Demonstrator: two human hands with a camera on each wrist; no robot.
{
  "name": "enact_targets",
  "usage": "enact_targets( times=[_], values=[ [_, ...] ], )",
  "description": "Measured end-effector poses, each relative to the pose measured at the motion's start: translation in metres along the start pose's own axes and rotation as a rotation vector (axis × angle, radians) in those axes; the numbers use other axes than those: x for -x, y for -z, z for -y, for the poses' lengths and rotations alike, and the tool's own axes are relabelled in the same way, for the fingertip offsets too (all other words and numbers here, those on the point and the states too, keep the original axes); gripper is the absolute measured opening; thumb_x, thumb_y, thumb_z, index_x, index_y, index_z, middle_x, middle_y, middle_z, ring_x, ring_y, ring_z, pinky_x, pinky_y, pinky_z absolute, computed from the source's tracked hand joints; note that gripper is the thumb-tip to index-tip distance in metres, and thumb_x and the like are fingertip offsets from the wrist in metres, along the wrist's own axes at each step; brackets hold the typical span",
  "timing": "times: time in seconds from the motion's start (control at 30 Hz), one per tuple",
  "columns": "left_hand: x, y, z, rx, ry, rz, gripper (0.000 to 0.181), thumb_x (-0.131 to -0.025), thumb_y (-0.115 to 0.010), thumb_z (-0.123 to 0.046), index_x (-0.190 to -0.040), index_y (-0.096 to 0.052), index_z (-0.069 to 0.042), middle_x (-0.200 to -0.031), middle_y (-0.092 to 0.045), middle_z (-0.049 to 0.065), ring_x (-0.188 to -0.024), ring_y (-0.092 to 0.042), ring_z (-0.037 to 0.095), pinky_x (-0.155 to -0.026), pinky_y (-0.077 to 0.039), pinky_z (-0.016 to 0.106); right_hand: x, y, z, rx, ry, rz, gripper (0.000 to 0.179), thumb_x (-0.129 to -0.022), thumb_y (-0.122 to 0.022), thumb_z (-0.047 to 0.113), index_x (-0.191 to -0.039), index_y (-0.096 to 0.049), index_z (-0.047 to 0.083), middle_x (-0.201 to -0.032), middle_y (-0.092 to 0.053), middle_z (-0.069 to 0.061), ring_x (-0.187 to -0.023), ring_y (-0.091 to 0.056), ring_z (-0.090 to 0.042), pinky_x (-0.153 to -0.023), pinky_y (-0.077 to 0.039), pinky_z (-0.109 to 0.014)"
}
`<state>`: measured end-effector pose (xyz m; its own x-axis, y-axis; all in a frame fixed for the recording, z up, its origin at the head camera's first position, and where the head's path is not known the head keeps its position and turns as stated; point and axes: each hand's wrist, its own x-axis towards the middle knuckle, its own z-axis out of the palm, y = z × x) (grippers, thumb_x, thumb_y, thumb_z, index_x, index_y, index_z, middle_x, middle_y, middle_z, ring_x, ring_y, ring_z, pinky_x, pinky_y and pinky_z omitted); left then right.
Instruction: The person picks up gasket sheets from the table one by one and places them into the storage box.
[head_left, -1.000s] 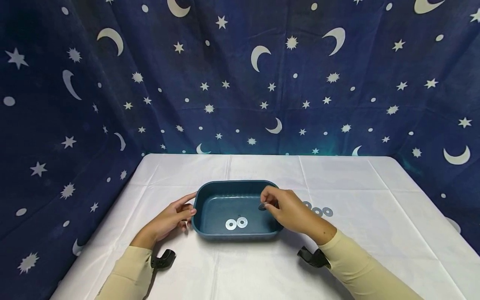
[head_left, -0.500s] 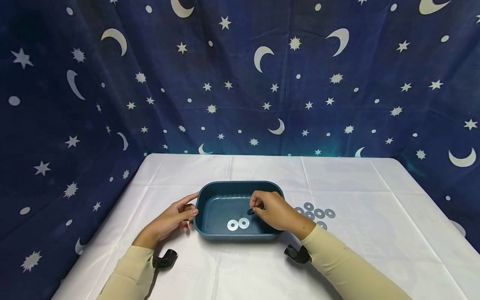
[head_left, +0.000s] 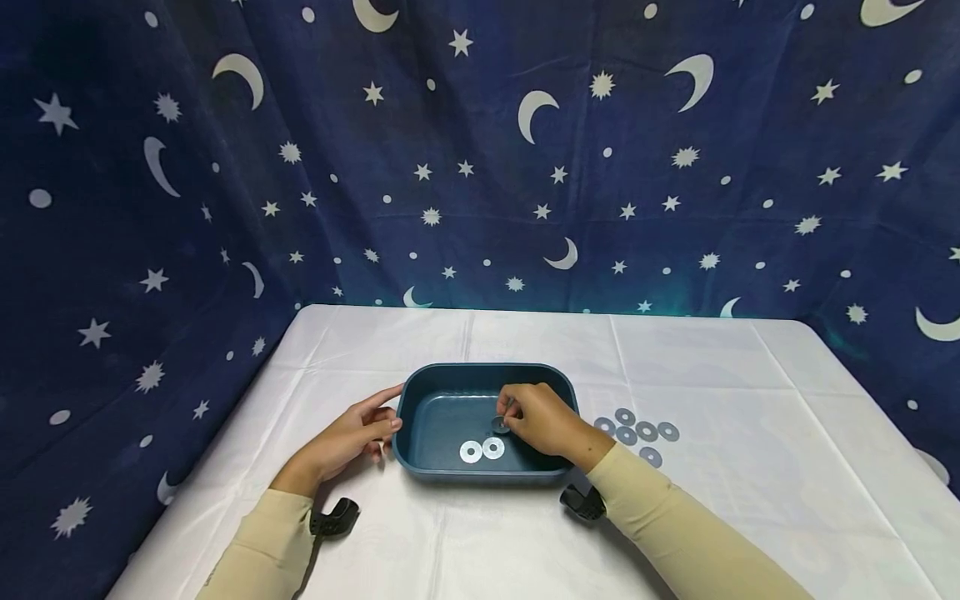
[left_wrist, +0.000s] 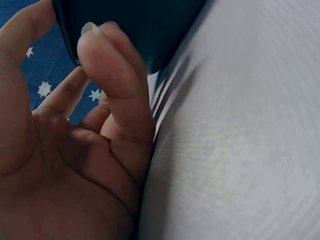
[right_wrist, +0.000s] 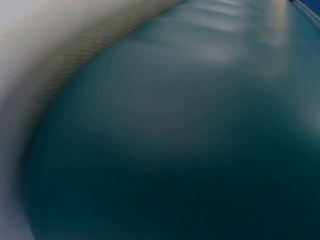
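A dark teal rectangular tub (head_left: 483, 477) stands on the table. Two flat metal washers (head_left: 464, 456) lie side by side on its floor, near the front wall. My right hand (head_left: 546, 421) reaches in over the right end and pinches another washer (head_left: 499, 430) between thumb and fingers, low and just behind that pair. At the tub's left end my left hand (head_left: 341, 440) touches the wall with relaxed fingertips. Seen from the left wrist, the fingers (left_wrist: 125, 100) bend loosely beside the dark tub wall (left_wrist: 145, 30). Blurred teal surface (right_wrist: 165, 115) fills the right wrist view, without the hand.
Several more washers (head_left: 641, 436) lie in a loose cluster on the white tablecloth (head_left: 720, 500), right of the tub. Black wrist bands (head_left: 337, 518) sit at both cuffs. A dark blue curtain (head_left: 487, 125) with moons and stars hangs behind and at the sides.
My right hand has moved left and down into the tub with the pinched washer, uncovering the cluster on the cloth. My left hand stays at the tub's end. The head view has shifted slightly.
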<state>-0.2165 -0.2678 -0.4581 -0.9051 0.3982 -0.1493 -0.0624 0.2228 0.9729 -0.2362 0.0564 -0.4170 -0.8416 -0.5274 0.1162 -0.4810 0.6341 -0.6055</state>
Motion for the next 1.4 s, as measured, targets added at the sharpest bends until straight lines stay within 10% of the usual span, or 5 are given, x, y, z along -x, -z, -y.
enact_targets(
  times=[0.8, 1.4],
  values=[
    [0.0, -0.003, -0.004, 0.019, -0.009, 0.013, 0.069, -0.101, -0.061, -0.022, -0.159, -0.025, -0.013, -0.098, -0.052, 0.002, -0.072, -0.055, 0.01, -0.058, -0.052, 0.024, 0.007, 0.009, 0.0, 0.116, -0.003, -0.091, 0.005, -0.09, -0.072, 0.009, -0.095, -0.072, 0.008, -0.088, -0.069, 0.0, -0.079, -0.062, -0.009, -0.071, -0.053, -0.028],
    [0.0, -0.001, -0.001, 0.025, 0.007, -0.006, 0.07, -0.101, -0.062, -0.021, -0.159, -0.025, -0.013, -0.1, -0.052, 0.002, -0.071, -0.053, 0.01, -0.058, -0.051, 0.023, 0.06, 0.049, -0.035, 0.073, -0.038, -0.413, 0.01, -0.089, -0.067, 0.001, -0.094, -0.072, 0.009, -0.076, -0.058, 0.003, -0.071, -0.052, -0.012, -0.061, -0.044, -0.023]
  ],
)
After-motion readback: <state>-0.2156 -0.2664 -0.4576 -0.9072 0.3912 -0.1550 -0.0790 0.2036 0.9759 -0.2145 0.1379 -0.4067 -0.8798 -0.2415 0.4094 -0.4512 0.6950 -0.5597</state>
